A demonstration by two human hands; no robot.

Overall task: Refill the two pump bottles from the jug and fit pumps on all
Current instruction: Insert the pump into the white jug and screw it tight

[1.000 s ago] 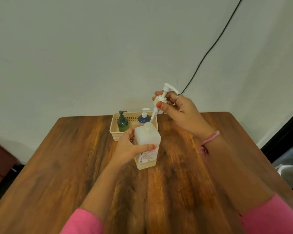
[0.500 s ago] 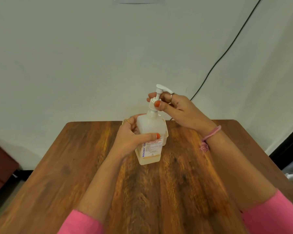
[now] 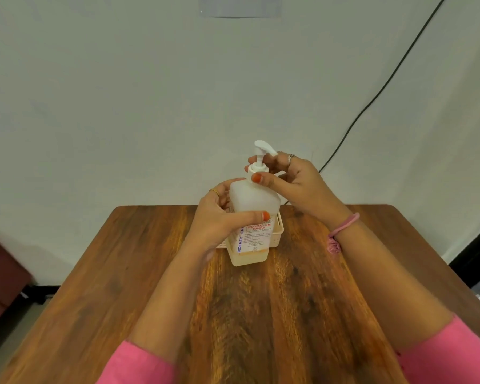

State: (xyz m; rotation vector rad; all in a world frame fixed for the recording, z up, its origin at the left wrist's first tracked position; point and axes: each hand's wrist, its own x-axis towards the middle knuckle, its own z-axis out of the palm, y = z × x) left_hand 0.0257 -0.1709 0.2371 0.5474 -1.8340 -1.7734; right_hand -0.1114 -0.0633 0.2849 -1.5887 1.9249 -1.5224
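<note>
A translucent white jug (image 3: pixel 254 200) with a printed label stands upright on the wooden table (image 3: pixel 261 314); a shallow layer of yellowish liquid shows at its base. My left hand (image 3: pixel 219 217) is wrapped around its body. A white pump (image 3: pixel 261 156) sits in the jug's neck, and my right hand (image 3: pixel 291 181) grips the pump's collar with thumb and fingers. The two small pump bottles are hidden behind the jug and my hands.
A cream plastic basket (image 3: pixel 278 231) peeks out behind the jug near the table's far edge. A black cable (image 3: pixel 372 98) runs down the pale wall. A dark red cabinet (image 3: pixel 0 278) stands at the left, below table height.
My right hand lowered the pump from above the jug into its neck and now holds it at the collar. The camera tilted up, so the basket and small bottles slid behind the jug.
</note>
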